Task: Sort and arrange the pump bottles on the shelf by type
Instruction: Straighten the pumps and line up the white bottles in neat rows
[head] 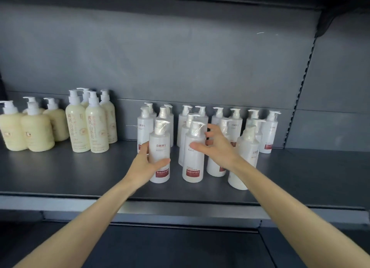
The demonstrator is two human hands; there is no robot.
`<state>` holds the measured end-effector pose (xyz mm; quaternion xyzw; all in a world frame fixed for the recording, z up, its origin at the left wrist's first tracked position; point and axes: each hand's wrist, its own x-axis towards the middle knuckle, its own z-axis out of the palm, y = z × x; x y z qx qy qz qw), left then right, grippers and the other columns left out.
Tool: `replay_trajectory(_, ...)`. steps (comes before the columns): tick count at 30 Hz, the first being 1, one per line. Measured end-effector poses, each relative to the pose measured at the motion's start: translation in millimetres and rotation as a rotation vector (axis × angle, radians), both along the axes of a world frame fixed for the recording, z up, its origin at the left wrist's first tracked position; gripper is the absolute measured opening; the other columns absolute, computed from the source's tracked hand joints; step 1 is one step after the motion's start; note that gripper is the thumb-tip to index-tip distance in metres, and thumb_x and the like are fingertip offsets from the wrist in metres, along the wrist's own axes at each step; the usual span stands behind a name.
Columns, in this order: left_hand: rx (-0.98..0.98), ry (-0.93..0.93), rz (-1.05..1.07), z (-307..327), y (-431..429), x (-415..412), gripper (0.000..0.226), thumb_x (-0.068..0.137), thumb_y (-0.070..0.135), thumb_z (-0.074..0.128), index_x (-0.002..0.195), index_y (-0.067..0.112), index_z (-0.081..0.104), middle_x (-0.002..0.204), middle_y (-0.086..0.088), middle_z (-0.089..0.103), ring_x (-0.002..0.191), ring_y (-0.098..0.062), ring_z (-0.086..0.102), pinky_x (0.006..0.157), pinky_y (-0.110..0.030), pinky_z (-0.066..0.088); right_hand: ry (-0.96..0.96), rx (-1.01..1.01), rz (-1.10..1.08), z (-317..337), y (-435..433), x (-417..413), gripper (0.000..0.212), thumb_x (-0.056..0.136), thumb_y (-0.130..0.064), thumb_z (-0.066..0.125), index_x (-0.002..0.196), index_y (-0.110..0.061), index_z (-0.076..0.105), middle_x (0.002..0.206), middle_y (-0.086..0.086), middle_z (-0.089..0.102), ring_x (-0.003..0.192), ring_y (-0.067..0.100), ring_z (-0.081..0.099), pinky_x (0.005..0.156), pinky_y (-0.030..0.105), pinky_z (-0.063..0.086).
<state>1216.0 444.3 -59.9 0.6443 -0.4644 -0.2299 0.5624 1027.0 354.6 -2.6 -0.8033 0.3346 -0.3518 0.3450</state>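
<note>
1. A dark grey, matte metal shelf (pixel 80 171) is carrying three kinds of smooth plastic pump bottles, all standing upright with their long axes vertical.
2. At the far left, squat cream bottles (pixel 36 131) with bulging, rounded bodies are sitting in a cluster. Just right of them, tall cream bottles (pixel 96 125), slim cylinders printed with vertical characters, are standing close together. Their white spouts are mostly pointing left.
3. Through the middle and right, tall white bottles (pixel 269 131) with red bands low on their labels are crowding in loose rows, their pump heads wrapped in glossy clear film.
4. The left hand (pixel 145 163) is grasping a white pump bottle (pixel 160 145) at the near left of that crowd. The thumb is curling across its front and the fingers are going round its left side. The bottle is standing with its label facing near and its spout pointing right.
5. The right hand (pixel 217 147) is hovering with its fingers spread wide, released and holding nothing. Its thumb is lying across the front of a second white bottle (pixel 193 167) just right of the gripped one; whether it is touching cannot be told.
</note>
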Motion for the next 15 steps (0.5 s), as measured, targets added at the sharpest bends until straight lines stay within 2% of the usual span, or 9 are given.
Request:
replay_trajectory(6,0.046,0.026,-0.022,-14.1,-0.9,5.4,0.064,0.079,0.021,0.073,0.136,0.019,0.043,0.126,0.002,0.06,0.112,-0.016,0.058,0.101,-0.038,0.046,-0.055,0.141,-0.009,-27.0,-5.3,12.9,0.06,0.082,-0.024,0.073,0.129,-0.013,0.036,0.117,-0.001,0.057,0.107,0.016,0.057,0.095,0.035,0.047)
replay_trajectory(11,0.005,0.05,-0.02,-14.8,-0.4,7.6,0.054,0.077,0.018,0.075,0.126,0.019,0.051,0.116,0.002,0.064,0.105,-0.015,0.061,0.095,-0.035,0.049,-0.1,0.157,-0.023,-35.1,-4.6,18.8,0.05,0.084,-0.022,0.071,0.122,-0.014,0.04,0.111,-0.003,0.055,0.104,0.015,0.055,0.091,0.033,0.047)
replay_trajectory(15,-0.041,0.069,-0.032,-14.5,4.6,4.4,0.046,0.078,0.015,0.075,0.118,0.024,0.054,0.107,0.007,0.065,0.099,-0.009,0.062,0.089,-0.031,0.05,-0.126,0.15,-0.023,-37.8,2.7,16.5,0.044,0.085,-0.026,0.069,0.117,-0.022,0.039,0.112,-0.004,0.057,0.107,0.015,0.057,0.094,0.036,0.047)
